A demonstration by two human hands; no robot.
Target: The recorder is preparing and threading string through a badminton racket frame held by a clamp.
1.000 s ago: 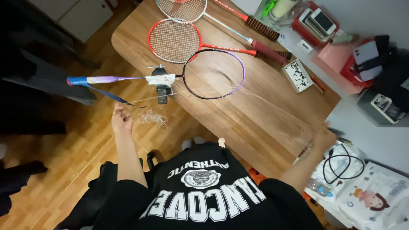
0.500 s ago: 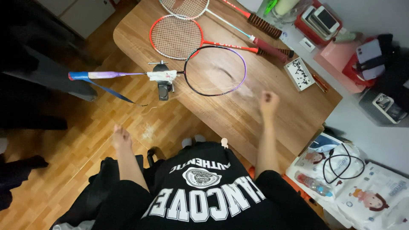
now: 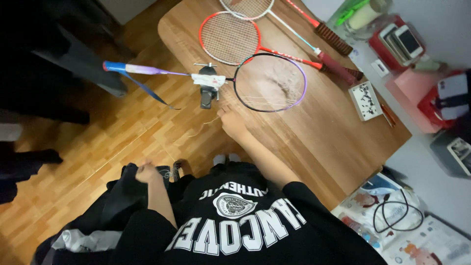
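Down low on the left, the left hand (image 3: 147, 172) is curled shut like a fist, and I cannot tell if it holds anything. It hangs over the wood floor (image 3: 98, 142).

Next comes the black and purple racket (image 3: 269, 82), held in a small metal clamp (image 3: 207, 92) at the edge of the brown wooden counter (image 3: 314, 132). A white label (image 3: 208, 80) wraps its neck.

Just below the clamp, the right hand (image 3: 231, 122) has its fingers (image 3: 222, 112) pinched nearly closed on a thin pale string (image 3: 203, 125).

Farther right lies a small white box with black marks (image 3: 365, 100). A red box (image 3: 395, 46) sits on the far shelf.
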